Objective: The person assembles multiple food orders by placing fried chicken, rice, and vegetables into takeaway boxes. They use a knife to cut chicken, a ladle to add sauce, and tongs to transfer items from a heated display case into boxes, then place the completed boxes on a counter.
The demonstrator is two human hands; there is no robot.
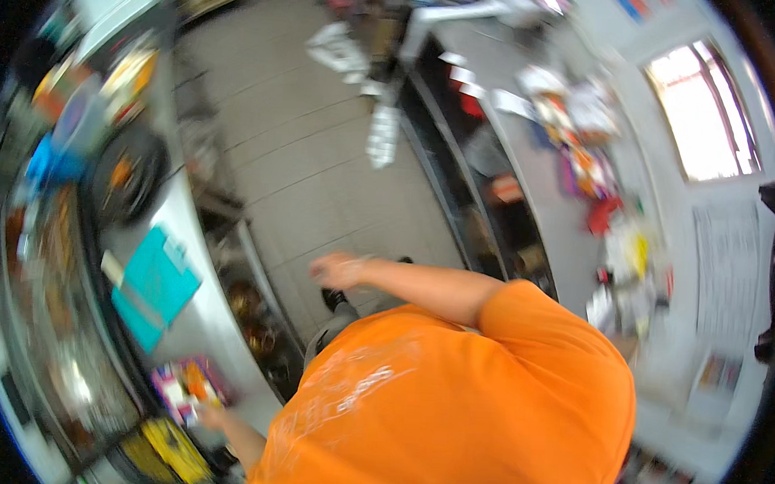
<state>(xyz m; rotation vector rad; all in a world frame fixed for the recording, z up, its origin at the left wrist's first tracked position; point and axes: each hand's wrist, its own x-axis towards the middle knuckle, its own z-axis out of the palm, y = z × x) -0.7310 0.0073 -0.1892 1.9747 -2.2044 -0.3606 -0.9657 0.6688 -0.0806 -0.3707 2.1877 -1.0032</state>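
Observation:
My left hand [212, 417] reaches out at the lower left, over the edge of the metal counter [191, 337]. Its fingers meet the near corner of a purple, orange and white packet [189, 388] and look closed on it, though blur softens the grip. Held out in front of my orange shirt, my right hand [338, 271] hangs over the tiled floor. Its fingers are loosely apart, and nothing shows in them. Farther along the left counter lies a turquoise clipboard or board [157, 284], with a pale strip across it.
A round black pan [128, 174] and a clear tub [82, 121] stand farther along the left counter. Beside my left arm is a yellow-and-black object [173, 450]. On the right, a long counter [533, 140] carries several packets, above open shelves [487, 177].

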